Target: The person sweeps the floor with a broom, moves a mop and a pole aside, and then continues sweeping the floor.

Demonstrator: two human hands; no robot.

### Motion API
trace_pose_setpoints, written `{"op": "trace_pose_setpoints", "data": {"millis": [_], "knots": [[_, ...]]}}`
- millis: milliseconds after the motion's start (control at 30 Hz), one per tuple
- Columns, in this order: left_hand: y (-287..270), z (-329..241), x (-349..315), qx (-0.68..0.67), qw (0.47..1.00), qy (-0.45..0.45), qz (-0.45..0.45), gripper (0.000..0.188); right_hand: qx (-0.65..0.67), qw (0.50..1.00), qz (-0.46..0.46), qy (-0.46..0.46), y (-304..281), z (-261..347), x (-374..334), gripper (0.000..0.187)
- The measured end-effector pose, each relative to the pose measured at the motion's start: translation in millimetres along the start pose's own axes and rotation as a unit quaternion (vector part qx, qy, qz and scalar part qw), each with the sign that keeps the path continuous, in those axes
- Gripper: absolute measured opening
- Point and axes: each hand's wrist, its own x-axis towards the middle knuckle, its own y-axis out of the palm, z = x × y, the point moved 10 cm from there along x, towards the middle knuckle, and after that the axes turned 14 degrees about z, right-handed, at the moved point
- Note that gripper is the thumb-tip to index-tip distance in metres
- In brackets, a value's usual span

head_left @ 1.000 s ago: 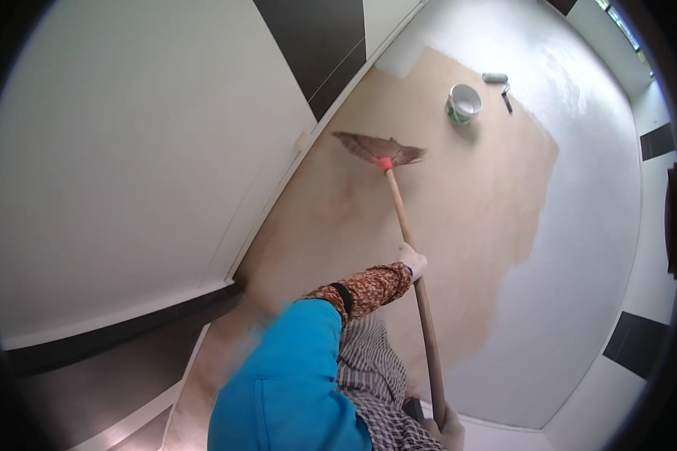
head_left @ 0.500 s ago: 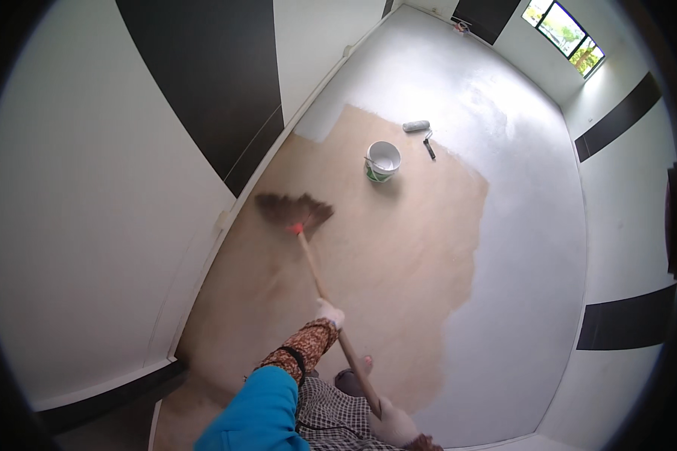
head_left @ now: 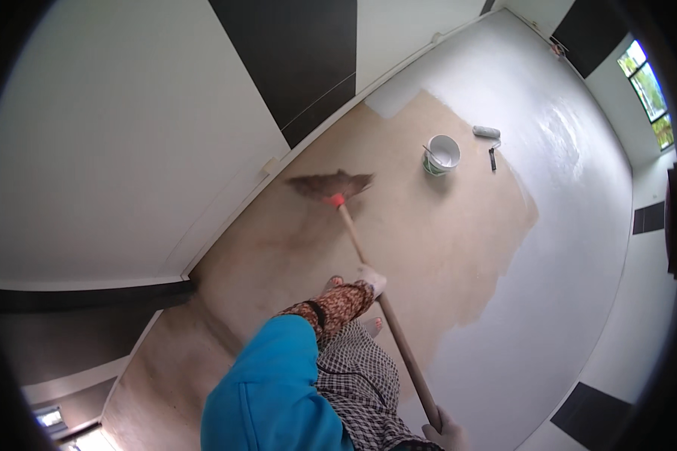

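**Broom held in both hands over part-painted floor**

The left hand (head_left: 371, 279), just right of frame centre, is wrapped around the wooden handle of the broom (head_left: 353, 233) about midway along it; the forearm wears a patterned sleeve under a blue one and extends up from the lower centre. The right hand (head_left: 445, 434), at the lower edge, is closed around the handle's top end. The handle slants from lower right up to the brush head, which lies blurred on the floor left of upper centre, close to the wall base. A bare foot shows just beside the handle, below the left hand.

A white bucket (head_left: 441, 155) stands in the upper right of centre, something thin leaning inside it; its contents appear white. A paint roller (head_left: 489, 138) lies just right of it.

The floor (head_left: 429, 255) is bare tan in the middle and painted pale grey toward the right. The walls carry white and black panels; a window sits at upper right.
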Motion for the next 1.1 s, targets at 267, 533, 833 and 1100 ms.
{"op": "trace_pose_setpoints", "data": {"millis": [267, 533, 833, 1100], "knots": [[-22.9, -150.0, 107.8, -0.119, 0.981, 0.132, -0.072, 0.050, 0.064, 0.981, -0.129, -0.130, -62.0, 161.1, 152.5, 0.042], [-55.0, -179.8, 90.3, 0.085, 0.985, 0.146, -0.046, 0.070, -0.032, 0.985, -0.149, -0.085, -68.9, 216.2, 187.0, 0.033], [-10.0, -6.0, 28.2, -0.114, 0.984, -0.132, -0.032, 0.043, 0.174, 0.982, 0.059, 0.043, -72.5, 155.6, 2.2, 0.052], [-58.8, -159.9, 61.4, -0.090, 0.990, 0.098, -0.035, 0.063, 0.034, 0.998, -0.012, 0.044, -84.9, 124.3, 83.0, 0.056]]}}
